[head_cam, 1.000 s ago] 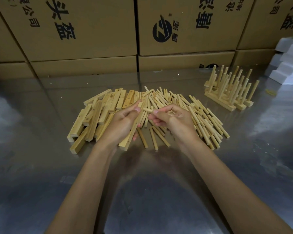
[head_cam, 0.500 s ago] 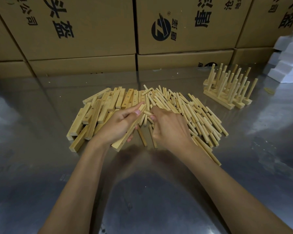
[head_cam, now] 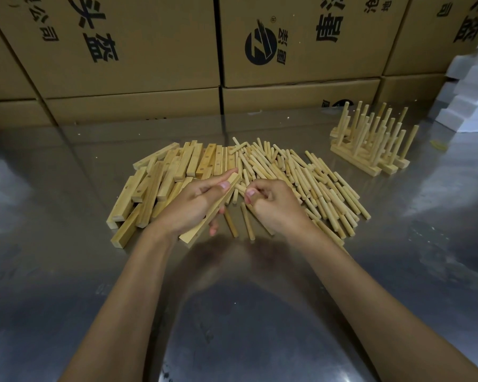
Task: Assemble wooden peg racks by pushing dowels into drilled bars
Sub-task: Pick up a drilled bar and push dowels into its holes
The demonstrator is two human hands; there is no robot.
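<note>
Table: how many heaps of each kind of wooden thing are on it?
Heaps of bars: 1
Heaps of dowels: 1
Groups of racks: 1
Total: 3

This looks like a small factory or packing room. Big printed cardboard boxes (head_cam: 155, 45) are stacked like a wall behind a shiny metal table (head_cam: 66, 271). Piles of the same wooden sticks (head_cam: 315, 183) and bars (head_cam: 160, 183) lie on it.
</note>
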